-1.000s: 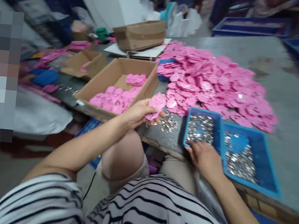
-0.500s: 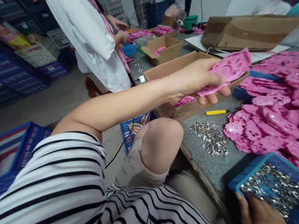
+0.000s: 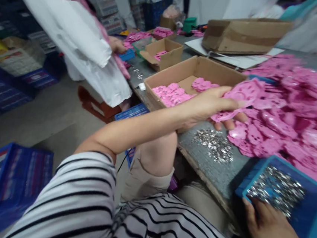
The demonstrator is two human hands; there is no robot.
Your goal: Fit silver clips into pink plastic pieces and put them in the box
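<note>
My left hand (image 3: 227,107) is closed on a pink moulded plastic piece (image 3: 249,91) with cut-out holes, thumb on top and fingers beneath. It hovers over the table between an open cardboard box (image 3: 156,83) and a large heap of similar pink pieces (image 3: 295,124). My right hand (image 3: 274,227) is at the near edge of a blue plastic bin (image 3: 311,201) of small shiny metal parts (image 3: 277,188). Its fingers curl in beside the metal parts; the fingertips are hidden, so what they grip is unclear.
Loose metal parts (image 3: 214,145) lie on the grey table near its edge. Pink pieces (image 3: 172,94) lie inside the cardboard box. A smaller box (image 3: 170,54) stands behind, and a larger carton (image 3: 242,35) rests on a white board. A co-worker in white (image 3: 96,64) stands at left.
My left hand has moved down and toward the pink heap, still holding the pink piece. The view has shifted, showing more of the cardboard box's inside. My right hand stays at the bin.
</note>
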